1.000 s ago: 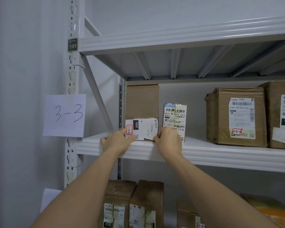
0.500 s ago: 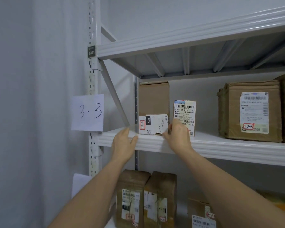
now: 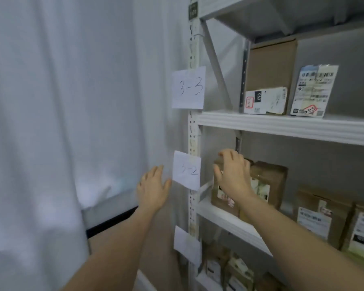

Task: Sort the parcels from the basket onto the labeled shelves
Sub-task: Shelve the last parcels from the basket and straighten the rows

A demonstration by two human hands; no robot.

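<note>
A small white-labelled parcel [image 3: 265, 101] lies on the upper shelf [image 3: 282, 124] marked by the paper sign "3-3" [image 3: 188, 87], in front of a tall brown box [image 3: 271, 64] and beside a label-covered packet [image 3: 312, 91]. Both my hands hang empty in the air below that shelf. My left hand [image 3: 152, 189] is left of the rack's upright, fingers spread. My right hand [image 3: 232, 174] is in front of brown parcels [image 3: 268, 181] on the shelf signed "3-2" [image 3: 187, 170], fingers loosely spread. No basket is in view.
A white perforated upright [image 3: 193, 131] carries the signs, with a third blank-looking sign [image 3: 186, 245] lower down. More brown parcels [image 3: 326, 215] fill the middle shelf to the right and the shelf below. A pale curtain [image 3: 61, 122] hangs at left.
Both hands have let go of the small white parcel on the 3-3 shelf and dropped to the 3-2 level. The view has swung left and down.
</note>
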